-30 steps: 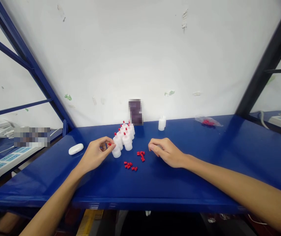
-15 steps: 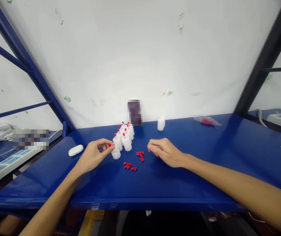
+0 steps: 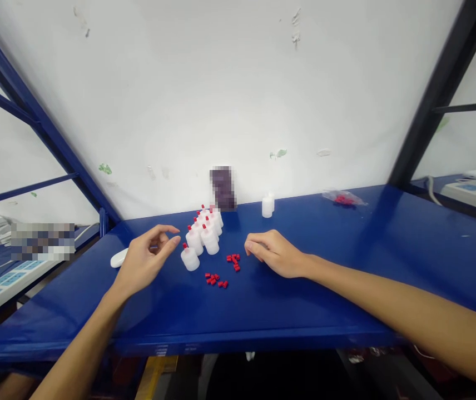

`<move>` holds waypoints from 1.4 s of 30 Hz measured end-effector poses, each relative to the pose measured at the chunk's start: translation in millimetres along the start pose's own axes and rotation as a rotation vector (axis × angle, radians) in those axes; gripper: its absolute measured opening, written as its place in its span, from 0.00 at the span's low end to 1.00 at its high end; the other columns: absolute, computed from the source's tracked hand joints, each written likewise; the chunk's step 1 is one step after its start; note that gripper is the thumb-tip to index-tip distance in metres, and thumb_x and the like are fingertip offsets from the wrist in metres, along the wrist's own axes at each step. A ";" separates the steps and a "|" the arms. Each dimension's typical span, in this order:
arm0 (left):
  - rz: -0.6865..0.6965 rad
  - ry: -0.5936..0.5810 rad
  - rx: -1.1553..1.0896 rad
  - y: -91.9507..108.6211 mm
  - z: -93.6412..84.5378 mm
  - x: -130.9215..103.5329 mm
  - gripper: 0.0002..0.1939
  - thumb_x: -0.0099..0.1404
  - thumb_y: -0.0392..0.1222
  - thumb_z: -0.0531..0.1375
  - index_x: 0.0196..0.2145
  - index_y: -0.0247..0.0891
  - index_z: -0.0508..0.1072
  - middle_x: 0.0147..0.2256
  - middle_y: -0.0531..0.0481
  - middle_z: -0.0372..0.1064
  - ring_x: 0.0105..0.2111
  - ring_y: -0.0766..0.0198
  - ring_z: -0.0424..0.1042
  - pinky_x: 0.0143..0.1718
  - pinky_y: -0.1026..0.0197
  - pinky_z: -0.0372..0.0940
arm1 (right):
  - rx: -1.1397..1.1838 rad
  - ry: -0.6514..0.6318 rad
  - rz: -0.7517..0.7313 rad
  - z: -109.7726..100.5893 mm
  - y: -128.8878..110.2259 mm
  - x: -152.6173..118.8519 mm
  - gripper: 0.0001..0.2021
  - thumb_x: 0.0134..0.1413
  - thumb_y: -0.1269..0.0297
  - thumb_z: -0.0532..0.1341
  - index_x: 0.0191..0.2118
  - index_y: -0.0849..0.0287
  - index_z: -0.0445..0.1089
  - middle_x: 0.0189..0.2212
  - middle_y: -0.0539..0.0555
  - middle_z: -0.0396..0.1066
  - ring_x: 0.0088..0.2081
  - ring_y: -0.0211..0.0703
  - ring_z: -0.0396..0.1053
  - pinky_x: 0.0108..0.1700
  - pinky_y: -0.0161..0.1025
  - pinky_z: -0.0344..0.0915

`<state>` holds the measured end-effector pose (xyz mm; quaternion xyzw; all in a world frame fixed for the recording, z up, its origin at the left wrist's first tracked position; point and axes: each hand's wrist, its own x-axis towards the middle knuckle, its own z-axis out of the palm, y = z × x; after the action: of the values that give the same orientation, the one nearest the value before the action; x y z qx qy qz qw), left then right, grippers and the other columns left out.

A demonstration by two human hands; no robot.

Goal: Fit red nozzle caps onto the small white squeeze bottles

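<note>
Several white bottles with red tips (image 3: 209, 241) stand upright in a cluster on the blue table (image 3: 305, 311). Just left of the nearest white bottle (image 3: 190, 259), my left hand (image 3: 148, 255) is raised with thumb and forefinger apart, touching no bottle. My right hand (image 3: 275, 254) rests on the table with its fingers curled together; whether they hold anything small is hidden. Between the hands lie two loose groups of small red caps, one nearer the bottles (image 3: 233, 260) and one nearer the front edge (image 3: 216, 280).
White bottles without red tips (image 3: 267, 206) stand near the wall, left of a plastic bag of red pieces (image 3: 344, 199). A pixelated dark object (image 3: 223, 188) leans on the wall. A white case (image 3: 118, 258) is partly behind my left hand.
My left hand has let go of the nearest bottle's red tip, moved left, and parted its thumb and forefinger. My right hand holds nearly the same pose. The whole view has shifted slightly.
</note>
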<state>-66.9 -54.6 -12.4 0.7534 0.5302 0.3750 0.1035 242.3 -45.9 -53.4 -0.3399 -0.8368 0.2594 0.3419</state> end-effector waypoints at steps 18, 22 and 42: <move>0.330 -0.615 0.782 69.7 68.0 12.6 0.15 0.72 0.40 0.51 0.43 0.35 0.77 0.40 0.42 0.72 0.39 0.52 0.75 0.36 0.56 0.67 | 0.090 0.074 0.069 1.8 6.4 2.0 0.17 0.66 0.60 0.48 0.30 0.59 0.67 0.22 0.47 0.64 0.26 0.38 0.62 0.32 0.36 0.55; 0.357 -0.598 0.788 69.5 72.5 10.3 0.15 0.72 0.39 0.50 0.43 0.35 0.76 0.38 0.43 0.72 0.36 0.53 0.75 0.32 0.57 0.66 | 0.033 0.060 0.062 1.8 6.7 1.3 0.17 0.67 0.60 0.48 0.30 0.58 0.67 0.22 0.47 0.64 0.26 0.37 0.62 0.31 0.35 0.53; 0.547 -0.430 0.418 88.2 75.5 19.6 0.10 0.72 0.43 0.50 0.39 0.36 0.68 0.33 0.48 0.71 0.30 0.62 0.70 0.30 0.60 0.62 | 0.091 0.043 -0.028 4.5 12.7 0.3 0.22 0.67 0.57 0.40 0.27 0.58 0.62 0.22 0.49 0.62 0.25 0.39 0.58 0.31 0.37 0.55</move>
<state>50.7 -55.9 -7.3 0.9327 0.3414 0.1068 -0.0469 243.8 -38.6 -64.6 -0.3179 -0.8212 0.2853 0.3784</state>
